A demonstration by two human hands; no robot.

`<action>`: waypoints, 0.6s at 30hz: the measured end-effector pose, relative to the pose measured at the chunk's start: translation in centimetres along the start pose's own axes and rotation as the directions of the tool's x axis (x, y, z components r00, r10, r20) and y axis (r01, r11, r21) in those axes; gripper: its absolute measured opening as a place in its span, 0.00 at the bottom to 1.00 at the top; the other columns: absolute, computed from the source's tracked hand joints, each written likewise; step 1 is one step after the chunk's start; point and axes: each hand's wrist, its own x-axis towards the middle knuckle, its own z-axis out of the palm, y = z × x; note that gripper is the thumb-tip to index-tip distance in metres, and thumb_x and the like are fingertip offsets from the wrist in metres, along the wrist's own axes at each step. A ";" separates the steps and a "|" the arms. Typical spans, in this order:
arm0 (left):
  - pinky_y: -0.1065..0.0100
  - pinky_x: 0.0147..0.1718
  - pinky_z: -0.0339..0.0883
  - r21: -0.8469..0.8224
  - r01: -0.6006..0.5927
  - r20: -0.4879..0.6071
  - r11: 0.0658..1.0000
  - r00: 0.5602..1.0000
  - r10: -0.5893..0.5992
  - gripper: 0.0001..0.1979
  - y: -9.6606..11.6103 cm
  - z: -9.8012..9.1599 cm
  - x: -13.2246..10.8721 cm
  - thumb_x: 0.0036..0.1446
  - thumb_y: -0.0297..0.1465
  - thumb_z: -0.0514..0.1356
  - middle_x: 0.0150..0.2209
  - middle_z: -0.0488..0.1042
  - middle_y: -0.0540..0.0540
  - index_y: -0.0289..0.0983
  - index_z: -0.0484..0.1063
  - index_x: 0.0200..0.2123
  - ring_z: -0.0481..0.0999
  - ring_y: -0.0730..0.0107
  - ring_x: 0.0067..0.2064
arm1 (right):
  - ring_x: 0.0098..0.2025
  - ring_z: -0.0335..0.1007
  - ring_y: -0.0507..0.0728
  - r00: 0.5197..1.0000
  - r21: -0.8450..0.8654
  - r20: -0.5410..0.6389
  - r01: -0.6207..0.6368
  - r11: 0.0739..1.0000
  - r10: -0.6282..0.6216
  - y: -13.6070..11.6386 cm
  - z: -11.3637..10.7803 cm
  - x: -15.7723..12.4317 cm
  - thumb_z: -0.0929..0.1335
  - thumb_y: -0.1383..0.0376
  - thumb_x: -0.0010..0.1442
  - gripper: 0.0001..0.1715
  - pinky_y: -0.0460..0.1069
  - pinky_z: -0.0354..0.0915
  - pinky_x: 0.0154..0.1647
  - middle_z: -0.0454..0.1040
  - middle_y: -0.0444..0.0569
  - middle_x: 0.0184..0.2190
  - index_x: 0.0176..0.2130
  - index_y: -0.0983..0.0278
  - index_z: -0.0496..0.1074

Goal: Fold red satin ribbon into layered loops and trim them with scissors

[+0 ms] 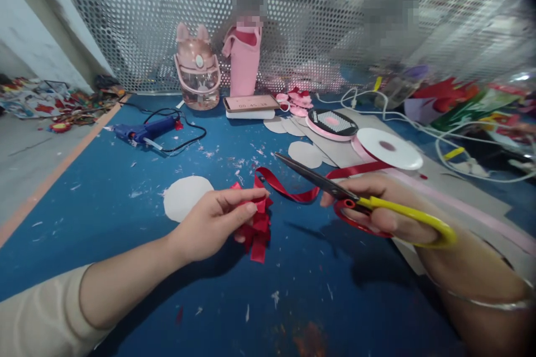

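My left hand [218, 220] is closed in a pinch on a bunch of folded red ribbon loops [257, 228], held just above the blue table [125, 217]. A strand of red ribbon [288, 189] runs from the bunch to the right, toward a white spool [387, 148]. My right hand [377, 206] grips scissors [335, 189] with yellow and red handles. Their dark blades are together and point up-left over the ribbon strand.
A white paper circle [184, 196] lies left of my left hand. A blue glue gun [144, 132] with black cable, a pink bottle [197, 70], a pink case [245, 61], a phone [251, 104], a pink ribbon reel [333, 122], grey card sheets [439, 184] and white cables [460, 162] stand farther back. A perforated metal screen [318, 17] closes off the back.
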 end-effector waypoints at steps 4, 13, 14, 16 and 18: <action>0.75 0.19 0.62 0.061 0.016 -0.048 0.998 0.999 -0.013 0.25 -0.1 -0.1 0.0 0.55 0.35 0.65 0.26 0.75 0.49 0.38 0.72 0.56 0.63 0.81 0.20 | 0.17 0.46 0.47 1.000 -0.017 -0.004 0.017 1.000 -0.017 0.0 0.0 0.1 0.70 0.38 0.49 0.41 0.45 0.45 0.15 0.56 0.38 0.17 0.46 0.67 0.72; 0.73 0.23 0.65 0.094 -0.008 -0.087 0.996 0.996 0.016 0.28 -0.4 -0.1 0.0 0.51 0.35 0.69 0.23 0.76 0.50 0.38 0.72 0.56 0.70 0.75 0.23 | 0.20 0.49 0.48 0.996 -0.231 -0.001 0.082 0.970 -0.084 -1.3 0.1 0.6 0.66 0.35 0.52 0.43 0.46 0.46 0.18 0.61 0.43 0.22 0.44 0.70 0.74; 0.72 0.27 0.67 0.089 -0.025 -0.091 0.996 0.995 0.033 0.28 -0.4 -0.1 0.0 0.50 0.35 0.69 0.27 0.79 0.48 0.39 0.73 0.55 0.72 0.73 0.26 | 0.20 0.48 0.48 0.996 -0.224 0.006 0.084 0.971 -0.084 -1.4 0.2 0.7 0.66 0.35 0.52 0.42 0.46 0.46 0.18 0.61 0.42 0.22 0.44 0.70 0.74; 0.70 0.33 0.69 0.082 -0.043 -0.102 0.996 0.993 0.052 0.24 -0.4 -0.1 -0.1 0.52 0.37 0.68 0.36 0.81 0.45 0.40 0.74 0.53 0.75 0.70 0.32 | 0.20 0.48 0.48 0.996 -0.212 0.028 0.083 0.974 -0.079 -1.5 0.3 0.7 0.66 0.36 0.53 0.41 0.45 0.45 0.18 0.59 0.41 0.21 0.44 0.69 0.74; 0.68 0.39 0.70 0.078 -0.055 -0.124 0.995 0.990 0.064 0.19 -0.4 0.0 -0.1 0.55 0.39 0.65 0.41 0.82 0.43 0.40 0.77 0.50 0.77 0.68 0.38 | 0.20 0.48 0.48 0.996 -0.209 0.051 0.085 0.974 -0.076 -1.4 0.3 0.8 0.66 0.36 0.53 0.40 0.45 0.45 0.18 0.58 0.40 0.20 0.44 0.68 0.73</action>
